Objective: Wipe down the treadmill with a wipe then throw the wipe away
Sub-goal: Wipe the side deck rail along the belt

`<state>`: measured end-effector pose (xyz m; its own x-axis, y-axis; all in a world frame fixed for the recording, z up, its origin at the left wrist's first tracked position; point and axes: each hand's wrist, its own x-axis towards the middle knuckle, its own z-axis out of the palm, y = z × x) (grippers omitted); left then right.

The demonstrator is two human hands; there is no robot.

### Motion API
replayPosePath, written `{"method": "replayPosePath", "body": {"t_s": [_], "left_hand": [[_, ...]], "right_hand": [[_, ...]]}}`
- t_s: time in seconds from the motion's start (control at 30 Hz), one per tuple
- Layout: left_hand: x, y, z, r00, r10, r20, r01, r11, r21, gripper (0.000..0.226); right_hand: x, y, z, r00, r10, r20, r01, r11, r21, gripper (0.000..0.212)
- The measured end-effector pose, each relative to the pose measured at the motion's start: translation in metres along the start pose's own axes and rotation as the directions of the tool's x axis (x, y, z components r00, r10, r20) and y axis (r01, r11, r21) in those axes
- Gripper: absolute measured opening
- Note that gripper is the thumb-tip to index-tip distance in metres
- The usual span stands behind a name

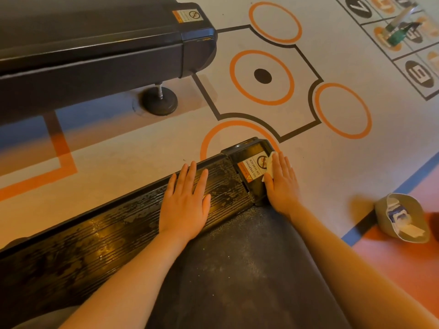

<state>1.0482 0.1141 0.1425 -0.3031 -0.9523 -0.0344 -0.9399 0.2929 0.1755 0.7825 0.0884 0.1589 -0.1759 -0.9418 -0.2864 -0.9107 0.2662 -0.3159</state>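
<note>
The treadmill (99,236) runs diagonally across the lower frame, its ribbed side rail wet and streaked. My left hand (186,200) rests flat on that rail with straight fingers. My right hand (281,181) lies flat on the black end cap at the rail's rear corner and presses a white wipe (269,166) against it. Only the wipe's edge shows past my fingers, next to a warning sticker (253,168). The dark belt (242,269) lies between my forearms.
A second treadmill (95,43) stands at the upper left on a round foot (160,102). A small bin (403,218) holding white and blue scraps lies on the floor at the right. The floor carries orange rings and black lines. A green spray bottle (401,32) stands far right.
</note>
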Motion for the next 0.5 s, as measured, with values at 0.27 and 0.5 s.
{"method": "replayPosePath", "body": {"t_s": [0.27,0.5], "left_hand": [[0.001,0.0,-0.001,1.0,0.0,-0.003,0.0,1.0,-0.007,0.062],[0.0,0.0,0.002,1.0,-0.017,0.011,0.016,1.0,0.019,0.061]], "right_hand": [[-0.004,-0.006,0.0,0.997,0.071,-0.035,-0.071,0.997,0.008,0.062],[-0.064,-0.027,0.028,0.992,-0.125,0.025,0.126,0.99,-0.06,0.06]]}}
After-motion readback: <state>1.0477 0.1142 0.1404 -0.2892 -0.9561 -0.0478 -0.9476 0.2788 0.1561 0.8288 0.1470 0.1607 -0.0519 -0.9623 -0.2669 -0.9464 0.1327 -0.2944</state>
